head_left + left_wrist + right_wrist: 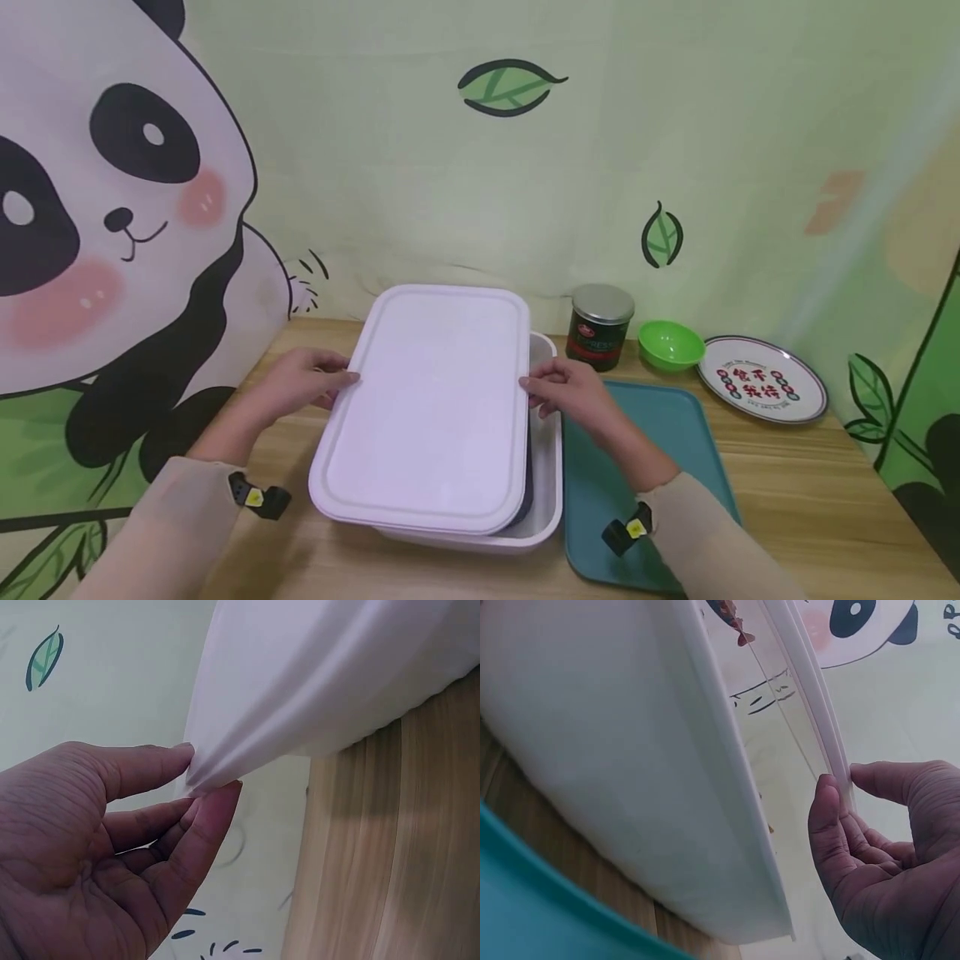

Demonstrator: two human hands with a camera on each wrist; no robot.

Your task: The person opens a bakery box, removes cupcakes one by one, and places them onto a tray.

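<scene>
Your left hand (pixel 311 385) and right hand (pixel 568 392) pinched opposite long edges of white rectangular plastic lid (pixel 427 408), fingers bent at rim, lid tilted over white rectangular plastic bin (pixel 551 492). Teal rectangular tray (pixel 588 487) lay just right of bin, beneath your right forearm. Beyond: black silver-topped cylindrical tin (pixel 600 333), bright-green round bowl (pixel 671 344), white round plate (pixel 763 379). Wood-grain table (pixel 795 492) met pale-green panda-print wall (pixel 375 150). Tin lettering partly read "PRESS"; plate bore red Chinese characters.

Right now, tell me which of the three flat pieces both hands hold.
The white, rounded-rectangular lid: the left hand and right hand pinch its opposite edges. Neither holds the teal rectangular tray or the round, dark-rimmed white plate.
</scene>
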